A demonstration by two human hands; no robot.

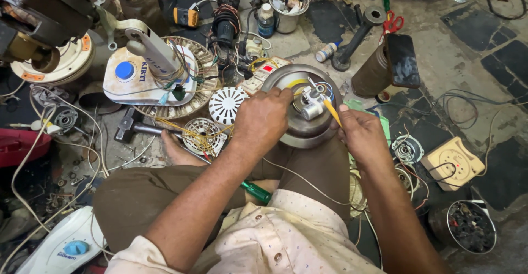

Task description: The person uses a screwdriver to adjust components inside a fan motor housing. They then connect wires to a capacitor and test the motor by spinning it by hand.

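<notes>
Head view: a round grey fan motor [300, 125] rests on the person's knee, wires sprouting from its hub. The left hand [261, 121] grips its rim, fingers curled over the edge. The right hand [360, 133] steadies the other side, fingers pinching a yellow-handled tool [331, 111]. A hammer [132, 126] lies on the floor nearby.

Round grey fan motor [305, 128] on knee, tilted; yellow-handled screwdriver [331, 111] at hub.

Grey metal motor housing [300, 131]; yellow-handled tool [332, 112]; green screwdriver handle [256, 192]; brown trousers [137, 197].
</notes>
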